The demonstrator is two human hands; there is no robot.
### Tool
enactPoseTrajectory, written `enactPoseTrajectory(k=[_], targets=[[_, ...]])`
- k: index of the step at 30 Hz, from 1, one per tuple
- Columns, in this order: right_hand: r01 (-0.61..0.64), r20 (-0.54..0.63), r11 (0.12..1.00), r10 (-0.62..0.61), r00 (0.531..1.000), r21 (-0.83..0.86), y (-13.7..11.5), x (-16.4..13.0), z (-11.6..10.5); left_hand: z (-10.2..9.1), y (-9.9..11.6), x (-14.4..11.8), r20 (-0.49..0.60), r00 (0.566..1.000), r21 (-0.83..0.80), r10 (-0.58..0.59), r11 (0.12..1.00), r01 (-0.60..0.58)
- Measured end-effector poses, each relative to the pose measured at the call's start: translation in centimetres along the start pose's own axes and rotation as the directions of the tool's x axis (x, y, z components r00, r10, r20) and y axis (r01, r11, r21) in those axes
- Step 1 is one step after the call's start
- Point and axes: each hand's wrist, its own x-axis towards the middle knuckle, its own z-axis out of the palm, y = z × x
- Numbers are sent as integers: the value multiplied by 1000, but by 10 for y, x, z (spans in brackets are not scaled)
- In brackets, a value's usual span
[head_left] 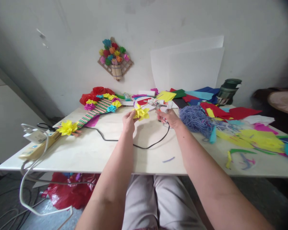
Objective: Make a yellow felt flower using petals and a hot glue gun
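1. Our left hand [129, 120] pinches a yellow paper flower [141, 113] just above the table [98, 150].
2. Our right hand [169, 117] closes around a glue gun [158, 103], whose black cord [144, 143] loops across the tabletop.
3. Blue yarn [195, 118] lies just beside the right hand.

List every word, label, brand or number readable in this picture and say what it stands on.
None can be read.
Green container: a pale label on its side, too blurred to read.
Power strip: small blue marks, too small to read.
White adapter: no legible print.
Yellow paper flower in the left hand: no text.
Right hand: holds a small tool, no text visible.
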Motion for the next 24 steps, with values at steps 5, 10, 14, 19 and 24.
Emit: enactPoseTrajectory(k=[5, 10, 14, 19, 24], targets=[[-49, 85, 997, 55, 995, -61, 0, -1, -4, -1, 0, 0, 3, 1000, 13, -10, 1000, 10], [-86, 93, 984, 101, 991, -153, -3, -2, -6, 0, 0, 0, 9, 1000, 22, -9, 1000, 9], [-106, 109, 972, 131, 985, -212, -4, -2, -7, 0, 1, -1, 18, 1000, 39, -11, 999, 10], [-137, 100, 961, 165, 981, -238, -2, -1, -6, 0, 1, -1, 25, 1000, 60, -14, 998, 12], [-122, 96, 963, 148, 984, -241, -1, -2, -6, 0, 1, -1, 41, 999, 77, -8, 997, 5]])
